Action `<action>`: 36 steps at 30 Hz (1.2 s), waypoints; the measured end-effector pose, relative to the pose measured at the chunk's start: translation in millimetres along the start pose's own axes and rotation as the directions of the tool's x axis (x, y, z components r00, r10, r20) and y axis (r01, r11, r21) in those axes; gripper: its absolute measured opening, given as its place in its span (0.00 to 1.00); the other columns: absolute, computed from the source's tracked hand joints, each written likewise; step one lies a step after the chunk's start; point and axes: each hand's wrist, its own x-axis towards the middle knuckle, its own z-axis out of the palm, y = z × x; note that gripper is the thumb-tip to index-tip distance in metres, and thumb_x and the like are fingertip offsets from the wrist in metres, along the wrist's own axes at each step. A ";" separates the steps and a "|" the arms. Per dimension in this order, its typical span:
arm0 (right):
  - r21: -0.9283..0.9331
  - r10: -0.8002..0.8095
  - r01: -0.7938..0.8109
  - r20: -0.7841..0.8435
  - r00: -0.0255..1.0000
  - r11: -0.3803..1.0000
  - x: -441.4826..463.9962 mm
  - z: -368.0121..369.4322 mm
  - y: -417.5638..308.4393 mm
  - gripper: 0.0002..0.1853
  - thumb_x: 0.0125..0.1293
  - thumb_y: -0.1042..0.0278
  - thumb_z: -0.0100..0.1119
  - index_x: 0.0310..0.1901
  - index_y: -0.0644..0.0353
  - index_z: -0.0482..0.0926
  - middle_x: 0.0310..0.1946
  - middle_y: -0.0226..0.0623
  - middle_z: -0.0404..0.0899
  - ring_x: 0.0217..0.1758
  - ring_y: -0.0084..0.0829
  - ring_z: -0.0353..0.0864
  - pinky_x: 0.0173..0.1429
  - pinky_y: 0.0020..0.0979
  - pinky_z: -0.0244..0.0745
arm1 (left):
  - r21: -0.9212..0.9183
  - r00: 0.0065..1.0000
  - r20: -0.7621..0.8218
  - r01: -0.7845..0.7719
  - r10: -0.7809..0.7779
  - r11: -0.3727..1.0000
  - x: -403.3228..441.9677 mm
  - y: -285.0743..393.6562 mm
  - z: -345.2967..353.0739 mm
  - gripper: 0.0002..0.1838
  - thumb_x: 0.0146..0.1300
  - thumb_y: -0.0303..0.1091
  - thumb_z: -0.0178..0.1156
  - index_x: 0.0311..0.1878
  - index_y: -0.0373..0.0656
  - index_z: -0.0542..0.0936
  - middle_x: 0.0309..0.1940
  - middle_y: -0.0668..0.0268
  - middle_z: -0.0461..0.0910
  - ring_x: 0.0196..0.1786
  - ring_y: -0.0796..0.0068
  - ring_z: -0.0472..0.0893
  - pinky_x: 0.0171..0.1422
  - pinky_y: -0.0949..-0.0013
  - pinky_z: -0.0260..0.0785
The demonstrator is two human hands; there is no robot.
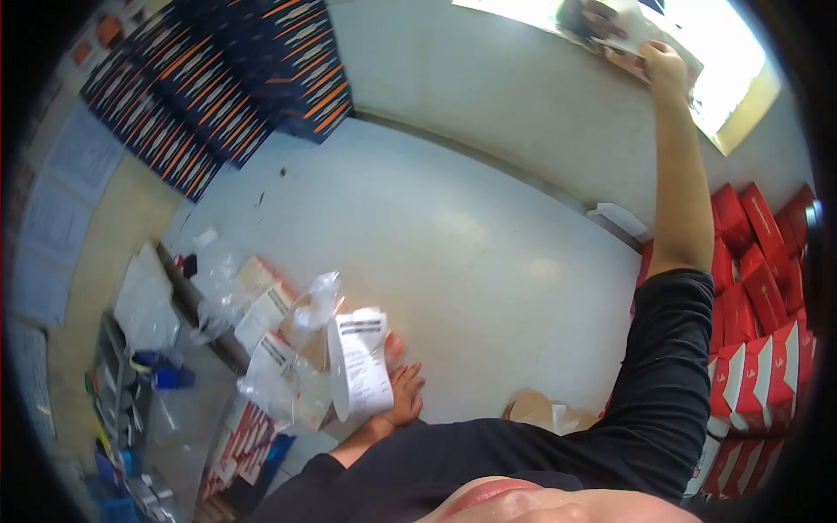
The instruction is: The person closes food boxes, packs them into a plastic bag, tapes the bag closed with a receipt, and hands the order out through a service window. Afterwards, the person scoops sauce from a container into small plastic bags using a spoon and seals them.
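My right hand [665, 66] is stretched far out to the window opening at the upper right. Its fingers are closed on the edge of a pale flat paper-like item [635, 54], whose exact kind is washed out by the bright light. My left hand [406, 395] lies flat on the white counter [497, 288], fingers spread. Just beside it, a long curled receipt [359, 362] hangs on a clear plastic bag [319, 301] and hides part of the hand's surroundings.
More bagged orders with receipts [263, 315] crowd the counter's left end. Dark orange-striped boxes [209, 87] are stacked at the back left. Red boxes [757, 288] pile up on the right. A blue tape dispenser [166, 370] and a brown round item [532, 411] sit near the front. Beyond the window is a blurred person [597, 19].
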 end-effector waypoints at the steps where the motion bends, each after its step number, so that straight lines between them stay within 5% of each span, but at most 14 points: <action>1: 0.002 -0.008 0.008 0.022 1.000 1.000 -2.4 1.5 -6.9 0.21 0.53 0.63 0.57 0.47 0.67 0.75 0.35 0.36 0.79 0.30 0.21 0.78 0.32 0.21 0.70 | -0.007 1.000 -0.012 0.019 -0.019 1.000 -1.4 1.6 -1.7 0.20 0.44 0.32 0.56 0.45 0.45 0.74 0.60 0.57 0.68 0.59 0.47 0.67 0.63 0.50 0.58; 10: 0.308 -0.290 0.277 -0.004 0.957 0.910 -155.3 -19.6 -31.8 0.16 0.61 0.72 0.40 0.42 0.68 0.77 0.34 0.40 0.77 0.32 0.28 0.78 0.36 0.26 0.76 | 0.146 0.996 0.087 -0.024 0.011 0.989 3.0 1.2 -5.1 0.17 0.47 0.30 0.54 0.44 0.40 0.75 0.57 0.53 0.69 0.63 0.47 0.63 0.68 0.47 0.51; 13: 0.009 0.164 -0.170 0.220 0.962 0.985 -253.4 25.2 94.5 0.15 0.65 0.66 0.43 0.45 0.61 0.78 0.35 0.36 0.77 0.31 0.23 0.74 0.33 0.24 0.69 | -0.055 0.996 0.077 0.048 -0.043 0.997 -6.0 14.3 -23.2 0.14 0.49 0.27 0.53 0.42 0.43 0.75 0.56 0.57 0.71 0.62 0.49 0.64 0.66 0.50 0.55; 15: 0.194 0.295 -0.382 0.366 0.883 0.904 -348.6 44.1 152.6 0.16 0.63 0.66 0.45 0.50 0.59 0.77 0.35 0.32 0.78 0.28 0.19 0.69 0.32 0.22 0.66 | -0.083 0.999 0.014 0.030 -0.029 0.996 -29.8 34.8 -38.3 0.13 0.48 0.27 0.55 0.40 0.44 0.76 0.52 0.62 0.74 0.59 0.54 0.68 0.62 0.53 0.59; 16: -0.144 0.458 -0.434 0.310 0.833 0.889 -380.5 47.6 149.9 0.17 0.63 0.64 0.47 0.51 0.57 0.76 0.36 0.33 0.78 0.32 0.23 0.74 0.36 0.25 0.69 | -0.058 1.000 -0.020 -0.009 0.008 0.998 -48.3 43.2 -47.8 0.13 0.47 0.27 0.56 0.39 0.44 0.76 0.49 0.63 0.76 0.57 0.57 0.70 0.59 0.54 0.61; 19: -0.130 0.212 -0.183 0.263 0.941 0.974 -439.0 61.8 224.7 0.20 0.62 0.53 0.52 0.50 0.55 0.77 0.38 0.37 0.80 0.38 0.31 0.79 0.43 0.32 0.72 | -0.068 0.997 -0.021 0.073 -0.075 0.995 -115.7 67.3 -82.2 0.10 0.49 0.27 0.56 0.36 0.45 0.77 0.41 0.64 0.78 0.49 0.60 0.75 0.53 0.58 0.64; 22: -0.802 0.644 -0.260 0.191 0.741 0.538 -442.8 46.0 145.5 0.39 0.45 0.27 0.56 0.46 0.57 0.77 0.48 0.46 0.76 0.53 0.42 0.74 0.52 0.45 0.70 | 0.034 0.918 -0.069 0.394 -0.391 0.918 -226.3 52.4 -97.5 0.10 0.49 0.27 0.56 0.36 0.45 0.77 0.39 0.62 0.79 0.45 0.59 0.77 0.50 0.59 0.67; 26: -0.842 0.119 -0.075 -0.013 0.993 0.534 -471.4 74.7 213.6 0.42 0.43 0.22 0.54 0.38 0.61 0.79 0.42 0.46 0.77 0.46 0.47 0.76 0.45 0.49 0.71 | -0.072 0.146 -0.087 0.986 -0.985 0.152 -401.5 65.4 -97.9 0.11 0.54 0.33 0.54 0.41 0.41 0.77 0.41 0.55 0.79 0.47 0.53 0.77 0.49 0.57 0.68; 28: -0.818 0.374 -0.050 0.207 0.904 0.572 -449.1 72.5 195.5 0.31 0.55 0.32 0.51 0.40 0.55 0.79 0.43 0.42 0.77 0.47 0.42 0.75 0.46 0.45 0.71 | -0.002 -0.092 0.086 0.996 -0.992 -0.093 -526.6 91.4 -73.9 0.17 0.59 0.41 0.51 0.45 0.39 0.75 0.43 0.51 0.77 0.47 0.51 0.76 0.51 0.56 0.68; 29: -0.849 0.299 -0.150 0.010 0.954 0.506 -453.6 77.1 187.3 0.23 0.58 0.40 0.51 0.38 0.53 0.81 0.44 0.41 0.78 0.49 0.40 0.75 0.49 0.43 0.71 | -0.055 -0.154 0.051 0.986 -0.987 -0.157 -570.5 112.3 -65.3 0.17 0.59 0.41 0.51 0.45 0.39 0.75 0.43 0.51 0.77 0.47 0.51 0.76 0.51 0.56 0.68; 30: -0.846 -0.126 0.467 0.450 0.884 0.257 -447.4 58.1 226.5 0.17 0.59 0.49 0.51 0.37 0.51 0.82 0.43 0.39 0.78 0.50 0.37 0.74 0.51 0.41 0.70 | 0.132 -0.188 0.150 0.977 -0.971 -0.168 -603.2 132.6 -54.8 0.21 0.60 0.45 0.50 0.47 0.39 0.75 0.44 0.50 0.77 0.48 0.50 0.76 0.52 0.55 0.68; 31: -0.852 -0.090 0.209 0.189 0.978 0.480 -434.0 57.1 277.5 0.14 0.55 0.54 0.55 0.37 0.51 0.83 0.42 0.38 0.79 0.51 0.37 0.74 0.52 0.41 0.70 | 0.318 -0.224 0.252 0.938 -0.942 -0.138 -620.5 152.0 -42.5 0.24 0.61 0.49 0.49 0.49 0.38 0.74 0.45 0.49 0.76 0.48 0.48 0.76 0.53 0.55 0.68; 33: -0.400 0.266 -0.327 -0.203 0.942 0.856 -447.5 35.9 236.6 0.16 0.51 0.56 0.58 0.36 0.58 0.83 0.38 0.41 0.81 0.42 0.42 0.80 0.45 0.40 0.75 | -0.357 -0.689 0.447 0.447 -0.570 -0.820 -633.1 185.0 -8.3 0.24 0.65 0.49 0.41 0.48 0.39 0.76 0.51 0.49 0.74 0.52 0.48 0.74 0.57 0.51 0.65; 36: -0.003 0.286 -0.300 -0.293 0.912 0.954 -471.0 16.6 188.9 0.15 0.54 0.62 0.57 0.38 0.63 0.81 0.41 0.46 0.80 0.43 0.42 0.79 0.47 0.36 0.75 | -0.292 -0.628 0.569 0.449 -0.531 -0.844 -648.3 183.5 24.9 0.23 0.65 0.48 0.41 0.47 0.39 0.77 0.52 0.49 0.74 0.53 0.49 0.74 0.57 0.51 0.65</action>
